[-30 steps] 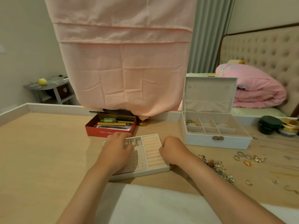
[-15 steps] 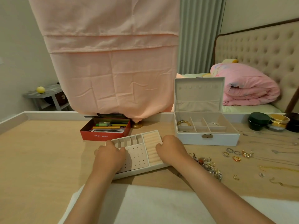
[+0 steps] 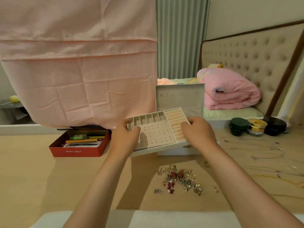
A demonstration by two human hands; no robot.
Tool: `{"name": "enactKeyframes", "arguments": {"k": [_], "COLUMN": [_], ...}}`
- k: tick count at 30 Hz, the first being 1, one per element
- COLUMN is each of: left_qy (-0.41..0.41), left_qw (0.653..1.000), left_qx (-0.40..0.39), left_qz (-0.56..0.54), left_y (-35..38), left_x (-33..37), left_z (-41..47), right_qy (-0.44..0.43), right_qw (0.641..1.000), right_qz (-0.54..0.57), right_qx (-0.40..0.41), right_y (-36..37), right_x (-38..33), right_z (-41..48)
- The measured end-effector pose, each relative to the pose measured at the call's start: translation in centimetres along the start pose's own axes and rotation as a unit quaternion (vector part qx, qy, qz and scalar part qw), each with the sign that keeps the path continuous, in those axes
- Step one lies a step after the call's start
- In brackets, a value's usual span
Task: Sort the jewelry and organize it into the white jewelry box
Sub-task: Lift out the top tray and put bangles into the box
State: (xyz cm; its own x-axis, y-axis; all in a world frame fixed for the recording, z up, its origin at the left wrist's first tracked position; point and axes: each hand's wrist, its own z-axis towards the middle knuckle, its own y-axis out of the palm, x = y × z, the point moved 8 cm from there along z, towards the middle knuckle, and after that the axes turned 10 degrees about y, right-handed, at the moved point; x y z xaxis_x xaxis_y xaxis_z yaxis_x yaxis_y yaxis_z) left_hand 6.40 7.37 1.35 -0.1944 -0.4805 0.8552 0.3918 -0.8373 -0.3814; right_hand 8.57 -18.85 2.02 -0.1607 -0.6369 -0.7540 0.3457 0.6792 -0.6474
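Left hand [image 3: 126,139] and right hand [image 3: 199,134] grip opposite ends of the empty tray [image 3: 158,134], before the open white jewelry box [image 3: 180,96] at one o'clock; jewelry heap [image 3: 179,180], five o'clock, apparently awaits sorting.

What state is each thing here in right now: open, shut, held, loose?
Jewelry box: open, lid upright.
Tray: in the air, tilted, held at both ends.
Left hand: grips tray's left end.
Right hand: grips tray's right end.
Red box: open, pens inside.
Jewelry pile: loose on the table.
Green jar: lid on.
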Motion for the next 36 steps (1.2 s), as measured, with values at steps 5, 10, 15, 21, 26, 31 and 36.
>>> {"name": "enactKeyframes", "arguments": {"k": [5,10,15,21,26,31,36], "left_qy": [-0.013,0.006,0.035,0.037,0.039,0.056,0.079], "left_qw": [0.994,0.988,0.986,0.985,0.981,0.982,0.982], "left_qx": [-0.064,-0.129,-0.139,-0.145,-0.167,-0.171,-0.161], "left_qz": [-0.087,-0.089,-0.087,-0.087,-0.094,-0.062,-0.065], "left_y": [6.4,10.4,11.7,11.6,11.8,12.3,12.5], "left_x": [0.9,1.1,0.2,-1.0,-0.4,-0.6,-0.2], "left_z": [3.6,5.3,5.6,5.3,5.9,5.9,5.9], "right_qy": [0.029,0.054,0.053,0.053,0.051,0.069,0.085], "right_qw": [0.999,0.998,0.998,0.998,0.997,0.994,0.995], "right_qz": [0.044,0.039,0.028,-0.023,-0.06,-0.087,-0.001], "right_qx": [0.003,0.002,-0.009,-0.018,0.011,-0.011,0.058], "right_y": [-2.1,-2.1,-2.3,-1.7,-3.1,-2.7,-4.4], "right_x": [3.1,6.1,7.2,8.0,7.2,7.8,7.6], "right_z": [3.6,6.1,7.2,8.2,8.7,8.7,8.3]}}
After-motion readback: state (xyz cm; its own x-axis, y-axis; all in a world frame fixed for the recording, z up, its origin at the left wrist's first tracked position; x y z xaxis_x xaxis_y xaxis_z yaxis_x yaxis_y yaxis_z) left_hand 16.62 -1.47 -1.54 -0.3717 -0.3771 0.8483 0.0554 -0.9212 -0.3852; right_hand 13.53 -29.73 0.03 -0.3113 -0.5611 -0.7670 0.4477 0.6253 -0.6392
